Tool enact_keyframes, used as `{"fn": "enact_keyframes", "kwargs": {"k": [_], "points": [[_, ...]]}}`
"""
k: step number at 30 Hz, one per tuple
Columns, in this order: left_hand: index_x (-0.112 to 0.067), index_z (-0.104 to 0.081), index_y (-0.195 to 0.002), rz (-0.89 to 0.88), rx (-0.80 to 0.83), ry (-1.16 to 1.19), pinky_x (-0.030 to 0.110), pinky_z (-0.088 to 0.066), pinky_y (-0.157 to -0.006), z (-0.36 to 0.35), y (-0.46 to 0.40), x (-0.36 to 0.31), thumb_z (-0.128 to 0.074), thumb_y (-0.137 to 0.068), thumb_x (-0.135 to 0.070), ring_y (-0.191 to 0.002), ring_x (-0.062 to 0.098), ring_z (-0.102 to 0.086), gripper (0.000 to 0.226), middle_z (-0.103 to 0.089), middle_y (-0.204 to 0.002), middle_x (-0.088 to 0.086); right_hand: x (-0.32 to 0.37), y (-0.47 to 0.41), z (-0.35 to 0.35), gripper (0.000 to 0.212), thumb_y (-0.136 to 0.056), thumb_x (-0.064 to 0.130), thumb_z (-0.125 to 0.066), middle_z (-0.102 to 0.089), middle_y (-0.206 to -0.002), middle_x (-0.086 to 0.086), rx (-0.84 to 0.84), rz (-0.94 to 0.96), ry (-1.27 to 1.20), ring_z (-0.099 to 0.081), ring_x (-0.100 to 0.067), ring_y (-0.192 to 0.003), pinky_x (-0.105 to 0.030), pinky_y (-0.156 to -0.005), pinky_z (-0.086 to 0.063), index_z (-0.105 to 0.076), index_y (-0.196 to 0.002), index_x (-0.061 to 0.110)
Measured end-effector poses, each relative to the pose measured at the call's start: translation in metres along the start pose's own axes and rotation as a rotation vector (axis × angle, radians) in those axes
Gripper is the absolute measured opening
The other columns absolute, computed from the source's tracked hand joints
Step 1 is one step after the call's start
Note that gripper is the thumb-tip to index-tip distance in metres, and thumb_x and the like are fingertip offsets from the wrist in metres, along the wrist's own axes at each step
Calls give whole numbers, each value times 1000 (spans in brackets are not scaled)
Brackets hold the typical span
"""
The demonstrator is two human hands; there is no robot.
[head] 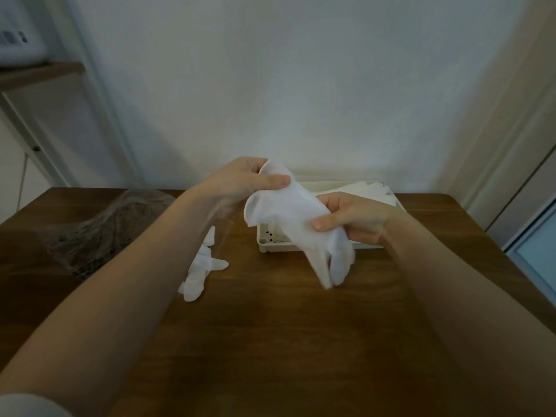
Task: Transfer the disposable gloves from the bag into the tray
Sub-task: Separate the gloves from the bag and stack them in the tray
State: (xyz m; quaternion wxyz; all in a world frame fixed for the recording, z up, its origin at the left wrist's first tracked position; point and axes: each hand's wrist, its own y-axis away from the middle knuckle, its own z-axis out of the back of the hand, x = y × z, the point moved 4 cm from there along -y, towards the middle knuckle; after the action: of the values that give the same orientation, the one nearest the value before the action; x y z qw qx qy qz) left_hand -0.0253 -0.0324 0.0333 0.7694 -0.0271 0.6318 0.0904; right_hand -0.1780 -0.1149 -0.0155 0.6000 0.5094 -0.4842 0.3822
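White thin glove [296, 219] is held in the air by both hands, just above the near edge of the tray [272, 247]. The left hand [240, 180] pinches its cuff end with thumb and curled fingers, up and to the left of the tray. The right hand [350, 216] grips the middle of the glove, and the glove fingers hang down below this hand, in front of the tray. More gloves [371, 191] lie in the tray. Left of the tray, loose gloves [200, 272] lie on the wooden table [285, 341], and further left the clear bag [99, 230]
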Motion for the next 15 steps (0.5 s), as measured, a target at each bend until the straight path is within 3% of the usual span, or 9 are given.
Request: {"fn": "enact_keyframes", "kwargs": {"k": [4,7,11,13,15], "points": [[-11,-64,-99,16,-18,13,22,-53,-53,-3,-5,1,-63,-85,-15,-68,10,-70,14,-70,-87,2,-11,18,26,62,-47,34,-92,-70,-99,-12,-73,33,-241,-67,-24,-88,-32,-70,-57,-72,-100,8],[-11,-61,-102,49,-2,39,23,-54,-55,-15,-13,8,-65,-84,-14,-68,9,-69,19,-68,-92,4,-22,30,46,69,-50,40,-90,-67,-103,-13,-148,75,-515,-66,-26,-90,-34,-73,-56,-71,-108,7],[-14,-57,-90,6,7,1,20,-52,-53,-34,-29,10,-64,-85,-14,-63,6,-67,8,-66,-83,1,-33,38,65,61,-68,49,-72,-66,-106,-10,-243,7,-536,-64,-26,-93,-37,-83,-53,-69,-116,11],[-12,-56,-88,-14,21,26,20,-52,-51,-43,-37,6,-63,-86,-10,-60,6,-65,8,-65,-78,0,-37,42,77,57,-77,43,-64,-66,-107,-11,-293,-72,-515,-63,-26,-94,-41,-85,-51,-63,-123,9],[-13,-56,-85,-41,64,18,20,-52,-51,-50,-43,-1,-62,-86,-7,-59,6,-63,9,-65,-71,-3,-34,43,80,62,-71,36,-76,-65,-111,-13,-156,-109,-453,-64,-27,-97,-40,-80,-55,-62,-123,6]]}}
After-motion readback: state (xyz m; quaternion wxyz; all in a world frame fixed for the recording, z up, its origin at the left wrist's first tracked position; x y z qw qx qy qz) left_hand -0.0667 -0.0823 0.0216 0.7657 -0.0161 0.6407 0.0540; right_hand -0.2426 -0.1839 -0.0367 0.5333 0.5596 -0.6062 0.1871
